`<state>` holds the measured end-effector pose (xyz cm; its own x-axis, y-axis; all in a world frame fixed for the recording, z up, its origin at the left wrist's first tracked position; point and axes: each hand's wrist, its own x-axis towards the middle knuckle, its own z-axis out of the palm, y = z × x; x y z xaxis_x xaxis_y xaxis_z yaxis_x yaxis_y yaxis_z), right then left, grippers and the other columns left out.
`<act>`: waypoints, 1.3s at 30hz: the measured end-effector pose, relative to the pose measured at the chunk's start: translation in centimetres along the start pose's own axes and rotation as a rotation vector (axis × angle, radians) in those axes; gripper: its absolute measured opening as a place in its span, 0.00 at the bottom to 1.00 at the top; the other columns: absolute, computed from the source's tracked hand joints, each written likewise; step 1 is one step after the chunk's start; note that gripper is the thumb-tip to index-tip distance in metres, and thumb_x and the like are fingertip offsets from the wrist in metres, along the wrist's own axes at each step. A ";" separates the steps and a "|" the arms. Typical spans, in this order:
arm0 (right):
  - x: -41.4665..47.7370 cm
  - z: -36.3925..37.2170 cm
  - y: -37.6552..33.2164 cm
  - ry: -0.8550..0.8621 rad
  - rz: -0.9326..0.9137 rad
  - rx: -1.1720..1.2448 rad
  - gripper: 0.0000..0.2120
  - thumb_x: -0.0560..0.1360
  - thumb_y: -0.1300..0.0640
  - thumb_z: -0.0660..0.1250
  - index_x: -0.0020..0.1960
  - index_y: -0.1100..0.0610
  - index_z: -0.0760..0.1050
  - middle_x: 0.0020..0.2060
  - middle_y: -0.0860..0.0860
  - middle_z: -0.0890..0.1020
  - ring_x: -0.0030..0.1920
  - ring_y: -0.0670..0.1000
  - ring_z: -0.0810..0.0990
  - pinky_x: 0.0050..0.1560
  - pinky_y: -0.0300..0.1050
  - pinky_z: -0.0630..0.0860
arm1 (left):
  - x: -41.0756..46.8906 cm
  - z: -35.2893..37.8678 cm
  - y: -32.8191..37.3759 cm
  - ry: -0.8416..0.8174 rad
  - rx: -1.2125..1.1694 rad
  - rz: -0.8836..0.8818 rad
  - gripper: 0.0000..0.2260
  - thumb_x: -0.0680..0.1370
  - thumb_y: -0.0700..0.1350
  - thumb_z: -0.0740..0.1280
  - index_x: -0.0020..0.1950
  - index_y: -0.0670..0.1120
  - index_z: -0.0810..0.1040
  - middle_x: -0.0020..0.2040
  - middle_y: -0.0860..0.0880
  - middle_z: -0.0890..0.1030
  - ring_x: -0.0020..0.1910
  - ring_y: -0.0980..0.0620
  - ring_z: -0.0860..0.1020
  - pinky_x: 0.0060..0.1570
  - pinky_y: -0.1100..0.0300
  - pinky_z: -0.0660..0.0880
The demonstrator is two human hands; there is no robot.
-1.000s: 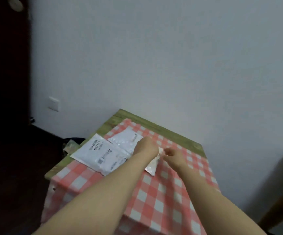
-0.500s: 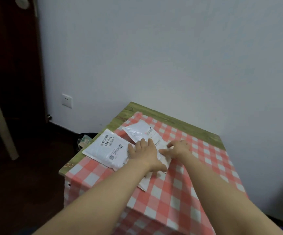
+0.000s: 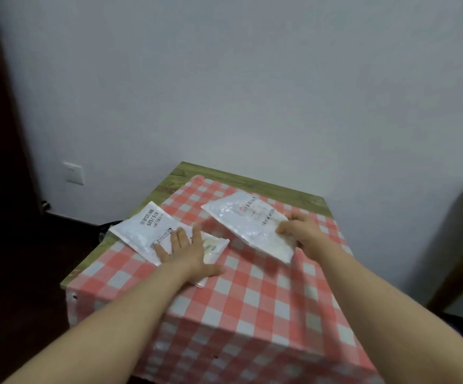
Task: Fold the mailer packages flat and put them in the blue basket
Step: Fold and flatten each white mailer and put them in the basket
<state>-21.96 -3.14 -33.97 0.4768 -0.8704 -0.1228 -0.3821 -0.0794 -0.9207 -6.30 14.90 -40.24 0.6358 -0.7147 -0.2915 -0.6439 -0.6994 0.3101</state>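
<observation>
Near edge of the checked tablecloth (image 3: 252,314): bare, draped over the front. Just beyond, left of the cloth's middle, left hand (image 3: 188,252) spread flat, fingers straight, pressing down on a small folded mailer (image 3: 213,246) and on the corner of a larger white mailer (image 3: 144,230) with printed labels, which reaches toward the cloth's left edge. Right of the cloth's middle, right hand (image 3: 301,235) curled, fingers pinching the near right edge of a second white mailer (image 3: 248,225), lifted and tilted clear of the cloth, far corner highest.

Judging by the sag and crinkled sheen: thin plastic film, very light, limp, probably slick against the cloth, so likely to slide or spring open unless pinned. Best taken by an edge or corner in a pinch, then creased under a flat palm. Not fragile; printed labels slightly stiffer, probably resisting a fold across them.

Farther back, bare wooden table (image 3: 224,176) strip against the wall. Blue basket not in view.
</observation>
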 end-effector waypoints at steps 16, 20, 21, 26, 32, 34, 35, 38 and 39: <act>1.1 -2.0 8.7 -0.080 0.089 -0.893 0.29 0.76 0.31 0.48 0.75 0.34 0.46 0.78 0.49 0.45 0.77 0.58 0.41 0.69 0.71 0.39 | 3.2 2.2 4.0 0.226 0.272 0.178 0.30 0.77 0.66 0.44 0.77 0.56 0.53 0.79 0.50 0.45 0.76 0.43 0.37 0.67 0.32 0.34; 6.2 -0.7 7.8 -0.084 0.045 -0.854 0.26 0.77 0.33 0.48 0.74 0.33 0.49 0.78 0.48 0.45 0.77 0.58 0.40 0.69 0.71 0.36 | 7.3 1.1 3.8 0.241 0.272 0.148 0.31 0.77 0.68 0.43 0.77 0.59 0.45 0.79 0.50 0.44 0.76 0.43 0.38 0.67 0.32 0.34; 7.5 -0.5 7.7 -0.078 0.039 -0.843 0.25 0.78 0.34 0.48 0.74 0.33 0.50 0.78 0.48 0.46 0.77 0.59 0.40 0.69 0.71 0.36 | 8.3 0.9 3.9 0.246 0.268 0.144 0.31 0.77 0.68 0.43 0.77 0.59 0.45 0.79 0.50 0.45 0.76 0.43 0.38 0.67 0.32 0.35; 11.4 0.1 6.4 -0.039 0.056 -0.830 0.24 0.78 0.35 0.46 0.74 0.34 0.51 0.78 0.51 0.49 0.77 0.58 0.42 0.69 0.70 0.35 | 12.0 -0.2 4.4 0.216 0.258 0.117 0.31 0.76 0.69 0.43 0.77 0.59 0.47 0.79 0.50 0.43 0.76 0.43 0.37 0.67 0.32 0.34; 10.6 -0.2 5.2 0.047 -0.136 -0.321 0.18 0.80 0.44 0.57 0.69 0.41 0.68 0.62 0.54 0.76 0.61 0.55 0.75 0.63 0.52 0.72 | 12.8 -1.5 4.9 0.231 0.136 0.090 0.22 0.81 0.52 0.47 0.75 0.54 0.60 0.79 0.51 0.50 0.77 0.46 0.43 0.67 0.34 0.34; 9.3 -1.0 4.5 0.006 -0.148 -0.030 0.13 0.80 0.54 0.61 0.63 0.49 0.75 0.50 0.51 0.82 0.44 0.47 0.81 0.42 0.37 0.79 | 12.6 -2.3 4.8 0.378 -0.139 0.094 0.20 0.81 0.44 0.50 0.72 0.50 0.68 0.76 0.50 0.62 0.76 0.47 0.55 0.72 0.39 0.40; 8.7 -1.7 4.1 0.007 -0.156 0.006 0.13 0.80 0.57 0.62 0.63 0.53 0.76 0.48 0.50 0.82 0.41 0.46 0.80 0.38 0.34 0.77 | 12.1 -3.0 5.0 0.459 -0.356 0.099 0.19 0.81 0.42 0.52 0.70 0.47 0.70 0.73 0.47 0.67 0.73 0.46 0.62 0.74 0.42 0.47; 6.9 -3.7 3.6 -0.032 -0.174 0.104 0.15 0.77 0.60 0.66 0.64 0.56 0.77 0.52 0.53 0.83 0.46 0.52 0.83 0.46 0.43 0.80 | 9.6 -5.2 6.0 0.397 -1.090 0.056 0.17 0.80 0.44 0.54 0.67 0.43 0.73 0.64 0.43 0.76 0.60 0.44 0.75 0.64 0.47 0.70; 6.1 -4.2 3.3 -0.060 -0.172 0.138 0.16 0.76 0.61 0.67 0.63 0.55 0.77 0.52 0.53 0.83 0.48 0.53 0.83 0.49 0.46 0.81 | 8.6 -5.7 6.6 0.290 -1.241 0.029 0.16 0.81 0.47 0.55 0.65 0.43 0.73 0.60 0.43 0.78 0.55 0.44 0.77 0.59 0.48 0.74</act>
<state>-23.65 -10.77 -36.25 0.5737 -0.8188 0.0225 -0.1807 -0.1533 -0.9715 -2.64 4.15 -35.51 0.7984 -0.5916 -0.1117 0.0699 -0.0931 0.9932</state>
